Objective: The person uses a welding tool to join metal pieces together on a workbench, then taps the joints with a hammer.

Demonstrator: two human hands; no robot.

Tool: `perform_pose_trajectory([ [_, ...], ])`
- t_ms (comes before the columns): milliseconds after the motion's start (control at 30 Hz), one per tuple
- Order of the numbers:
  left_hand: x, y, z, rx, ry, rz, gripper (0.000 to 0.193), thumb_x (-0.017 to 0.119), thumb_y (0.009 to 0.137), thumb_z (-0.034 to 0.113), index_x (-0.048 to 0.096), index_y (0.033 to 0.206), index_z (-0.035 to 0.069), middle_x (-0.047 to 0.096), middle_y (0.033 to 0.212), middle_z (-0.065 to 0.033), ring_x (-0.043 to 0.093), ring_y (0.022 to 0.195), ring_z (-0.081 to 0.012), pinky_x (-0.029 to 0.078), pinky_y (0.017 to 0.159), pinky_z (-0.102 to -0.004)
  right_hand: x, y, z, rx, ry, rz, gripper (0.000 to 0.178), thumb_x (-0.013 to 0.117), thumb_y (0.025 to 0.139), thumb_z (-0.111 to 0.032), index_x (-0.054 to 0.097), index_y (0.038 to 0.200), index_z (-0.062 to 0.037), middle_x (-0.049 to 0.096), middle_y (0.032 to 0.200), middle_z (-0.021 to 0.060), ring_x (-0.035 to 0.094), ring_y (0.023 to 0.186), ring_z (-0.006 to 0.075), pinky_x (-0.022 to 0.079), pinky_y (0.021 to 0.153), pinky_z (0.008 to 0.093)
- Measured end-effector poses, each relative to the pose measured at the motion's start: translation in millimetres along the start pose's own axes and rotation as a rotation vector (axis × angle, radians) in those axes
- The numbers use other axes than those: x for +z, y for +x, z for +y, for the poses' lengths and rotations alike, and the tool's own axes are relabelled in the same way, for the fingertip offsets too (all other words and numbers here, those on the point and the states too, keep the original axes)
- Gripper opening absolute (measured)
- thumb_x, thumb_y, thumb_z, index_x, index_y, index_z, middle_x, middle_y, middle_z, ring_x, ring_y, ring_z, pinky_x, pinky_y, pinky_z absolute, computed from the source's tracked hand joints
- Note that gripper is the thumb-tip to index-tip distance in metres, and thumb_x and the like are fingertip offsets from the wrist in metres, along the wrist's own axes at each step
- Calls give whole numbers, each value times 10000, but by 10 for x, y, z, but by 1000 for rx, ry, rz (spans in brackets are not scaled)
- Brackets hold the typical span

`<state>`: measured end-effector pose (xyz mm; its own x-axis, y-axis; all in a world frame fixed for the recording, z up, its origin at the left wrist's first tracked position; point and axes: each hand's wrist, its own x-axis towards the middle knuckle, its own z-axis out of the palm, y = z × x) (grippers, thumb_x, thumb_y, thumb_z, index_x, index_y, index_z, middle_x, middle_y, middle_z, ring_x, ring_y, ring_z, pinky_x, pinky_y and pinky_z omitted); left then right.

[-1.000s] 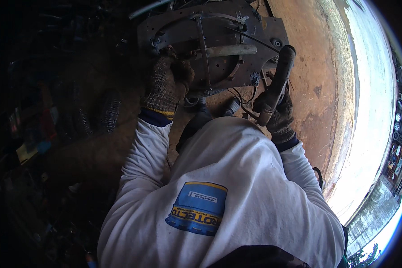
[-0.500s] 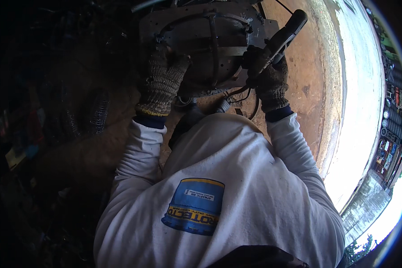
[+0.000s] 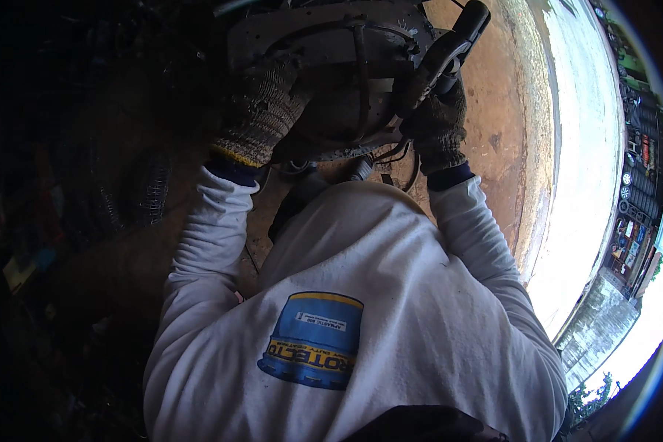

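A dark metal plate assembly [image 3: 254, 38] lies in front of me, with a curved rod and an upright bar [image 3: 362, 74] across it. My left hand [image 3: 264, 114], in a grey knitted glove with a yellow cuff edge, lies against its left side; shadow hides the fingertips. At the plate's right edge, my gloved right hand [image 3: 438, 129] is closed around a dark, long-bodied hand tool [image 3: 449, 55]. The tool slants up to the right, ending in a rounded handle; I cannot make out its exact kind.
Cables [image 3: 414, 173] loop below the plate. Coil springs [image 3: 155, 195] lie in shadow at left, near a yellowish piece [image 3: 18, 274]. Brown ground [image 3: 493, 110] extends at right, beside a bright strip; shelves with wheels and goods [image 3: 630, 214] stand beyond.
My left hand has shifted slightly left, its fingers reaching further onto the plate. My right hand has moved a little left and up, and the tool now stands steeper.
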<state>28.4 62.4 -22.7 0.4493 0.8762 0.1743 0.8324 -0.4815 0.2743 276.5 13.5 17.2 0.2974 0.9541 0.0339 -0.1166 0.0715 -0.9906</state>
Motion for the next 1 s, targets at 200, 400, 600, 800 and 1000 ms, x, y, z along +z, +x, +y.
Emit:
perform_pose_trajectory([
  [200,-284,56,113,-153,-806,-48,438,689,803,131,548,1214,80,620,1113,-114,611,1006,-241,507,854,-393,-108,16,159,36,38,15,273,603,874,-139,542,1108,-11,642,986,79,646,854,177,536,731,287],
  [400,-92,-69,228,-391,-1654,109,268,649,848,58,609,1113,47,654,990,-63,630,889,-149,521,797,-264,-89,25,52,47,-119,-19,261,611,877,-161,536,1074,-7,636,912,99,649,777,204,553,673,311],
  [600,-77,2,351,-422,-1508,202,179,657,846,49,654,1024,47,657,956,-35,620,881,-136,513,813,-268,-64,14,14,64,-95,-76,248,550,903,-152,505,1114,-28,620,986,75,641,853,174,556,710,283],
  [800,-87,-10,358,-370,-1409,240,169,658,845,42,657,1014,53,655,957,-29,616,881,-129,508,818,-264,-75,49,85,79,2,-59,256,602,895,-159,523,1091,-14,635,936,103,649,785,201,561,666,320],
  [1000,57,-68,304,-442,-1501,264,142,645,850,30,649,990,57,647,953,-35,616,862,-129,535,775,-278,10,8,6,127,89,-83,226,570,916,-137,523,1103,-20,635,941,93,651,796,194,562,672,310],
])
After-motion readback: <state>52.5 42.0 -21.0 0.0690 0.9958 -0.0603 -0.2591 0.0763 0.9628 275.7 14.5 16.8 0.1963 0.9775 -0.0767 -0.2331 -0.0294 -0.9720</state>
